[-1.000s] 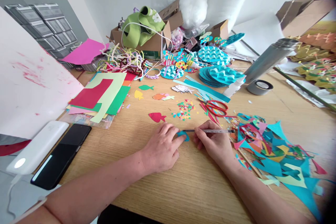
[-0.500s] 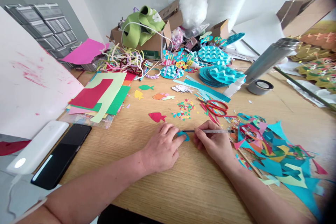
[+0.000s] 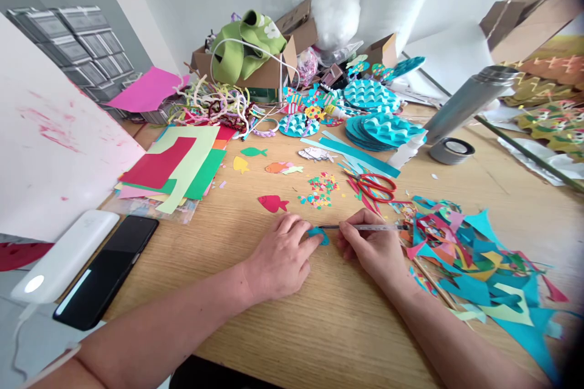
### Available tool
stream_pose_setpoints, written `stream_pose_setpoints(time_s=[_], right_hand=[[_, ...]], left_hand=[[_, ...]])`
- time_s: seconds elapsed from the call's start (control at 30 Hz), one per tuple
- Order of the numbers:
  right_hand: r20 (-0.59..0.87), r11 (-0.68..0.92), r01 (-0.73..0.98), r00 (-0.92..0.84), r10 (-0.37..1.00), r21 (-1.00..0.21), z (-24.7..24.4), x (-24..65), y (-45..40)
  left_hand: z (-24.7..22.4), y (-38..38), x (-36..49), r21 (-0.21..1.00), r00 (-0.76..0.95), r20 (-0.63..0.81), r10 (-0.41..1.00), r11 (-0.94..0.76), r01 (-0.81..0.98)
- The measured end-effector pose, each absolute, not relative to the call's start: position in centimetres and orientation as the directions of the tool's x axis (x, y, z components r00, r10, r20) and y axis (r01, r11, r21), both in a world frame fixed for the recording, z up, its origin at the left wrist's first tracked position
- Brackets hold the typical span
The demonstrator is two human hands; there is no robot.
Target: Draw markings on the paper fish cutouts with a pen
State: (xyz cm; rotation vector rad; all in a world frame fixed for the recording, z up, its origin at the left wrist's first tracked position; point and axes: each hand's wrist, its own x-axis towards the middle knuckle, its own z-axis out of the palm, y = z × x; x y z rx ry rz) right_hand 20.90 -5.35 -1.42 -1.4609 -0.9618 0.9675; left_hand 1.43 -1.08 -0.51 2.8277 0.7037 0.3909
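A small blue paper cutout point(image 3: 325, 237) lies on the wooden table, partly hidden under the fingers of my left hand point(image 3: 280, 255), which presses it down. My right hand point(image 3: 371, 249) pinches a slim pen point(image 3: 376, 228) with a clear barrel, held almost level. Its dark tip points left and reaches the upper edge of the blue cutout. Just beyond my left fingers is a red paper fish point(image 3: 272, 203). Farther back lie a green fish point(image 3: 254, 151), a yellow fish point(image 3: 240, 164), an orange fish point(image 3: 276, 167) and white fish point(image 3: 317, 154).
Red-handled scissors point(image 3: 376, 186) and paper confetti point(image 3: 323, 185) lie ahead of my hands. Paper scraps point(image 3: 483, 267) heap on the right. Coloured sheets point(image 3: 196, 164), a phone point(image 3: 107, 270) and a white device point(image 3: 66, 255) are left. A steel flask point(image 3: 469, 103) leans at back right.
The pen has shifted very slightly to the right in my right hand. Both hands and the blue cutout stay in about the same place.
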Motion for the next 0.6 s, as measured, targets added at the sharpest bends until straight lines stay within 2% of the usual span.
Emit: stream_pose_setpoints(time_s=[0.6], right_hand=[[-0.057,-0.082,0.064,0.325,0.944,-0.995,-1.27,20.91,-5.36]], left_hand=[[-0.41,-1.14,1.40,0.260,0.855,0.185,0.484,-0.864,0.432]])
